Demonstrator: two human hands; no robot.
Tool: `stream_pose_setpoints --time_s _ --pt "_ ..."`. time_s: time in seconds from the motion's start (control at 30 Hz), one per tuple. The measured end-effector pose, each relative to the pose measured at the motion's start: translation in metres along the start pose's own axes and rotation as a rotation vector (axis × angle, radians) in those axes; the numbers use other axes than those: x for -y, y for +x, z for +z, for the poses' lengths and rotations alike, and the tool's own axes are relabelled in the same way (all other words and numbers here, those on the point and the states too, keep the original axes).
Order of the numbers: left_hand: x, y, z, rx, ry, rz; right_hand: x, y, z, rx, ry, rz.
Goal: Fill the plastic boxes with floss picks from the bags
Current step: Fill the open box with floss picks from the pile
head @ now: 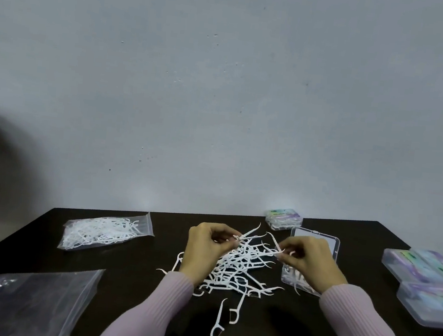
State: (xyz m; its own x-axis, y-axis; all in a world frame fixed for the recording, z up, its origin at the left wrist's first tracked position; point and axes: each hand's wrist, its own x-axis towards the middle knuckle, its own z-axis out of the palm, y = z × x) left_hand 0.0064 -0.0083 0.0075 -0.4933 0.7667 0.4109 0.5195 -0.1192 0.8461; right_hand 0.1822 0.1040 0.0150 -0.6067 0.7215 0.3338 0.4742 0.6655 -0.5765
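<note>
The dark table (pixel 125 275) carries everything, and the largest items on it are the two bags: a flattened, apparently empty clear bag (pixel 25 303) at the near left, and farther back a zip bag (pixel 105 230) still plump with white picks. Both look thin and slippery, likely to crumple if grabbed, so the full one would best be lifted by its sealed edge or tipped out from its bottom corners. At the right edge sit stacked closed boxes (pixel 428 285) with pastel labels, another small closed box (pixel 283 218) lies at the back, and an open clear box (pixel 312 261) stands just behind the right hand, lid raised, a few picks already inside; it is rigid and light and could slide if nudged. In the middle lies a loose pile of floss picks (pixel 242 269), tangled and overlapping. They seem featherlight, stiff but springy plastic, with hooked heads that catch on each other; taking them by the straight handles, aligned in one direction, should serve best. The left hand (pixel 204 248) has fingers curled, pinching a few picks at the pile's top. The right hand (pixel 309 262) likewise pinches one or more picks by their handles beside the open box.
</note>
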Motion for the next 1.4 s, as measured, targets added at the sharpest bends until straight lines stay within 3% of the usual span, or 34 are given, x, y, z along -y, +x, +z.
stream_pose_setpoints --time_s 0.23,0.4,0.6,0.8,1.1,1.17,1.33,1.4 --pt "-0.014 0.013 0.059 0.074 -0.131 -0.016 -0.028 -0.004 -0.031 -0.071 -0.011 0.122" --pt "-0.018 0.023 0.095 0.126 -0.147 -0.001 -0.05 -0.001 -0.036 0.043 -0.179 0.168" --pt "-0.01 0.023 0.118 0.174 -0.133 0.005 -0.058 0.002 -0.023 0.127 -0.152 0.19" --pt "0.005 0.021 0.128 0.191 -0.086 0.031 -0.073 -0.006 -0.025 0.071 -0.036 0.136" --pt "0.01 0.019 0.131 0.28 0.078 0.059 -0.091 -0.026 -0.036 -0.147 0.072 0.226" --pt "0.011 0.019 0.133 0.278 0.059 0.059 -0.093 -0.027 -0.04 -0.102 0.053 0.274" --pt "0.013 0.021 0.131 0.274 -0.053 0.009 -0.091 -0.033 -0.041 0.223 -0.253 0.392" --pt "0.012 0.021 0.13 0.274 -0.069 0.0 -0.089 -0.035 -0.042 0.248 -0.355 0.417"
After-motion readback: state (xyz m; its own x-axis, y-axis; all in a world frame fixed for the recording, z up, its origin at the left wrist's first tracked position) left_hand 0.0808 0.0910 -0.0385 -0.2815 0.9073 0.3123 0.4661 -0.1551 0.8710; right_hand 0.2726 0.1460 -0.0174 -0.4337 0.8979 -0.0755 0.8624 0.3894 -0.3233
